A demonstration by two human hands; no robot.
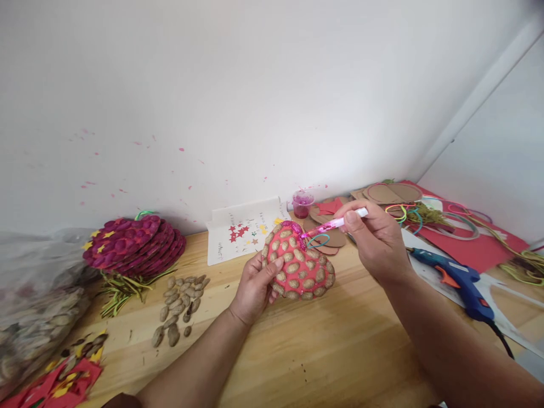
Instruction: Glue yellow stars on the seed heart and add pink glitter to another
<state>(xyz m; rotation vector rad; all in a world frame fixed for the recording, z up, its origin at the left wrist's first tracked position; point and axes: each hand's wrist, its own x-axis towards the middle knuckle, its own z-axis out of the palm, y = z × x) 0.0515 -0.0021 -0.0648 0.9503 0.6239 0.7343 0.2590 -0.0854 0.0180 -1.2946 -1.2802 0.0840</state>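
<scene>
My left hand [255, 283] grips the lower left side of a heart-shaped craft piece [293, 241], thumb on its face. Peanuts in their shells cover its red surface, and part of the upper edge is coated in glossy magenta paint. A teal loop [318, 241] sticks out from that edge. With my right hand [376, 241] I hold a white-handled paintbrush [340, 222] smeared with magenta, its tip against the painted upper edge. A small clear cup [302, 204] of magenta paint stands behind the piece.
Painted pieces [131, 243] are stacked at left, beside loose peanuts [182, 300] and a plastic bag [38, 311]. White paper [242, 226] with small stars lies behind. At right are a blue glue gun [454, 277], cardboard cutouts [382, 194] and red sheets [471, 249].
</scene>
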